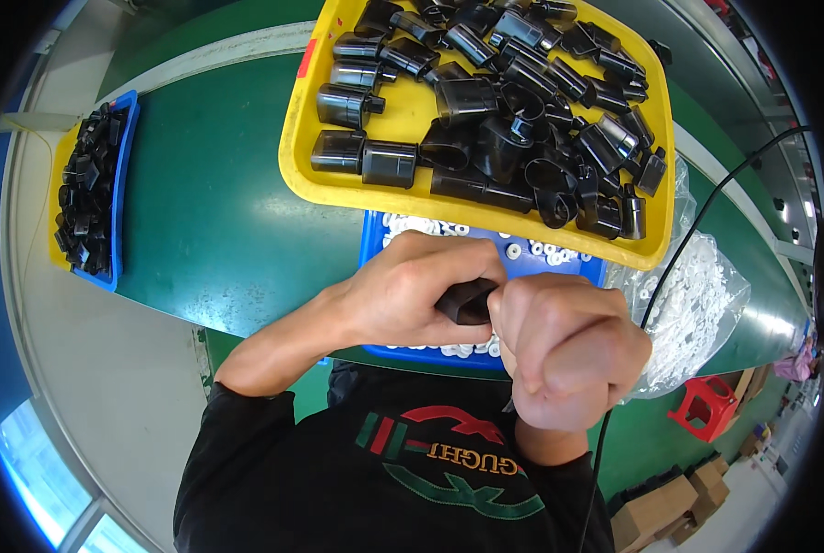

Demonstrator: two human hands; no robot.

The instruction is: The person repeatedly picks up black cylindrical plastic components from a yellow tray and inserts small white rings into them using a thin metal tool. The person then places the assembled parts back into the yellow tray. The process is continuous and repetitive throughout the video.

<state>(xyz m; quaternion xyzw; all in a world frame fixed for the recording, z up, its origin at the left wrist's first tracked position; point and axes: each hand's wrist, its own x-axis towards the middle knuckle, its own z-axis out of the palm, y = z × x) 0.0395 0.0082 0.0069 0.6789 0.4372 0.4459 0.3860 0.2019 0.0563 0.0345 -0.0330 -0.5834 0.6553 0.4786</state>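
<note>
Shirt: black sleeves and chest [403,479] fill the near edge, just below the grip.
Right hand: right hand [569,355] is curled into a tight fist, thumb side pressed to the dark part; whether anything sits inside the fist cannot be told.
Left hand: left hand [412,290] wraps closed around a small black plastic piece [465,301], which shows only between the two hands.
Technique: a good hold, by the look of it, keeps the piece pinched squarely and both hands braced together, so pressure runs straight and nothing slips.
Beneath the grip: blue tray [375,241] of small white rings [412,224], partly hidden by the hands.
Beyond the grip: yellow tray [412,111] heaped with black housings [513,101], its near rim overhanging the blue one.
Right of the grip: clear bag [698,304] of white rings and a black cable [670,267] passing close.
Left of the grip: open green surface [218,212], the widest room to move; a second tray of black parts [89,189] lies well apart.
</note>
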